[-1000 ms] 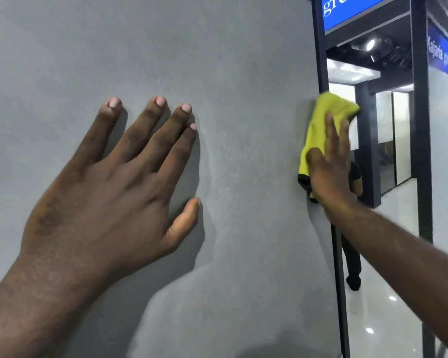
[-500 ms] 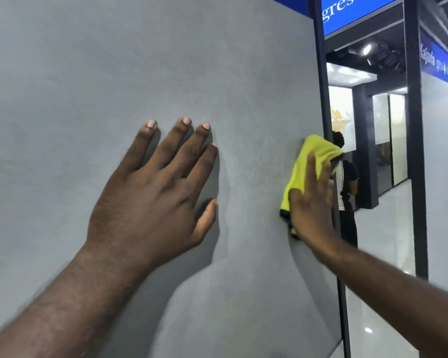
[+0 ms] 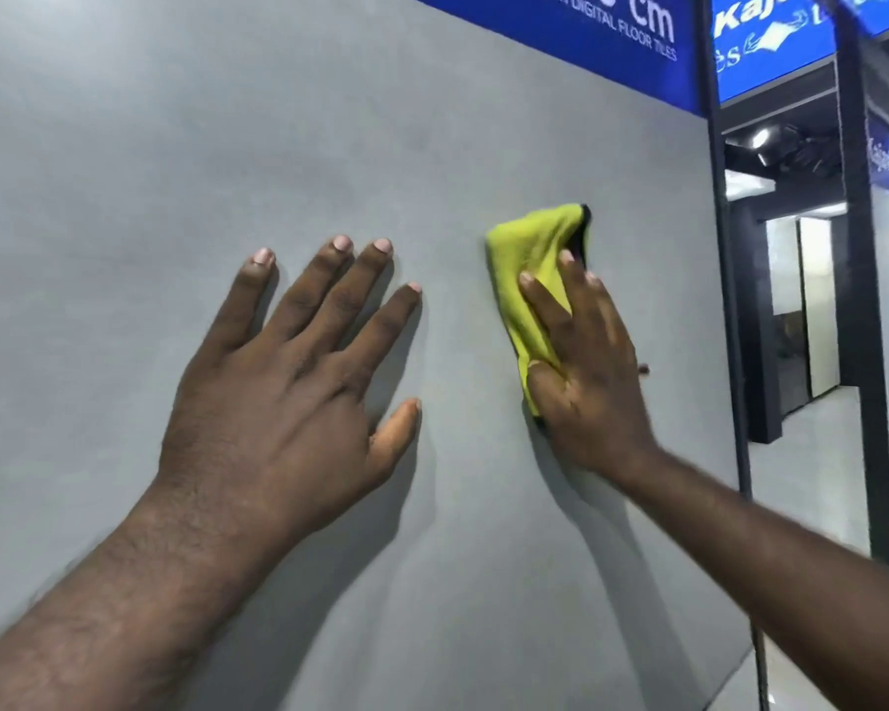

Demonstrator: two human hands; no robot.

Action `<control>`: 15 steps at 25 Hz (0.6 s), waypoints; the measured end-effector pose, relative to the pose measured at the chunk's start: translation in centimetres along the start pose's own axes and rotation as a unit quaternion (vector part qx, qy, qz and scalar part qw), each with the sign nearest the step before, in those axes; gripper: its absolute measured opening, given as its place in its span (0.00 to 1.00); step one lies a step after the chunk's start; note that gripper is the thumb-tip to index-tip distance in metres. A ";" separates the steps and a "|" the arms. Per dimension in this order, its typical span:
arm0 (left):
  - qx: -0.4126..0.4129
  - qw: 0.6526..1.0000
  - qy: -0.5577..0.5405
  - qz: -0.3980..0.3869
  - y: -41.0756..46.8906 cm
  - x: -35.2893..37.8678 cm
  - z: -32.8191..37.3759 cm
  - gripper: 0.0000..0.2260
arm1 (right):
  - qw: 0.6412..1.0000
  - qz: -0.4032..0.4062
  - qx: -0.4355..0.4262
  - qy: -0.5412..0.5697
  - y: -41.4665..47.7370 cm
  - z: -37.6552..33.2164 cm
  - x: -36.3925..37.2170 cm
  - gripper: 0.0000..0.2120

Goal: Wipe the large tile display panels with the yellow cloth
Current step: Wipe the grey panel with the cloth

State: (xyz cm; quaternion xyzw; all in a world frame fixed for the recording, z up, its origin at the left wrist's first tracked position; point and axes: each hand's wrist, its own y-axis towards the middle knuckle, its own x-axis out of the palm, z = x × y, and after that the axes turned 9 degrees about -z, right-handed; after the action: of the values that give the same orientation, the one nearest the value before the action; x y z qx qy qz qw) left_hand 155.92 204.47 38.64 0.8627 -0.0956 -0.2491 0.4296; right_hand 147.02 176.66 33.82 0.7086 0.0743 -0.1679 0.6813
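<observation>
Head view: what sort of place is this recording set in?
Most likely a tile showroom: a large grey tile display panel fills the view, the blue sign band above it reads "DIGITAL FLOOR TILES", and past the black frame post stand more framed panels on a glossy floor.

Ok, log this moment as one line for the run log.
step: wipe panel | right hand: presses yellow cloth flat on grey tile panel | left hand: fingers spread, flat on panel

Bare, lightly haired forearms (image 3: pixel 124 582), short-nailed left hand (image 3: pixel 283 402), right hand (image 3: pixel 594 382) apparently alike
</observation>
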 end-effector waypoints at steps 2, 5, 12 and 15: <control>-0.003 1.000 0.002 0.001 -1.8 -0.8 -3.0 0.38 | 0.999 0.049 0.020 -0.012 3.7 -0.1 -1.8 0.37; -0.006 1.000 0.002 0.000 -4.4 -1.1 -5.4 0.38 | 0.933 0.062 0.333 0.120 4.5 -4.0 -1.3 0.36; 0.022 0.998 0.047 -0.028 -6.6 -0.6 -5.6 0.38 | 0.991 0.046 0.122 -0.010 -1.1 -4.0 0.7 0.35; 0.016 0.998 0.054 -0.040 -7.0 -0.4 -5.0 0.39 | 0.948 0.057 0.306 0.070 -0.2 -3.7 0.8 0.35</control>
State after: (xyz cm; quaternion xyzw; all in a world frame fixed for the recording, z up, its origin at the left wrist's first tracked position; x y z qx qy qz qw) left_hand 157.81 212.39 35.84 0.8849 -0.0417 -0.2173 0.4099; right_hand 148.24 180.24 33.43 0.8960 0.0268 -0.0934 0.4332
